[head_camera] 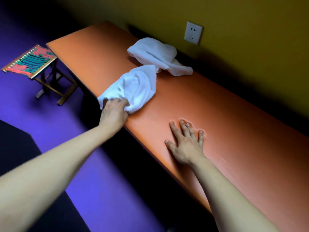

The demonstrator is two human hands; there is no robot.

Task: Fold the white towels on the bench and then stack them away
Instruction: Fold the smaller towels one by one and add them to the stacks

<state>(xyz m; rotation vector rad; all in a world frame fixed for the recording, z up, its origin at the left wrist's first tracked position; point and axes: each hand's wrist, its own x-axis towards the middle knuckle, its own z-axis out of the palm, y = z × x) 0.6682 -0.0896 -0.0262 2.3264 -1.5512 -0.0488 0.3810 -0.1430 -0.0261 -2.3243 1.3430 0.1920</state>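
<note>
The counter [217, 114] runs out past the right edge, so its near end cannot be seen. The left hand [113, 113] curls its fingertips into the near towel [135, 87], hiding them and that corner of cloth. The far towel [155, 56] lies bunched, its folds covering its own edges. Behind it the gap by the wall [250, 22] is lost in shadow. Both forearms are cut off at the bottom edge.

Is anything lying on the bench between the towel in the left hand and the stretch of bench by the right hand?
Nothing visible. The left hand grips the near towel at the bench edge; bare orange padding runs from it to the right hand, pressed flat. The second towel lies farther back, off that path.
</note>
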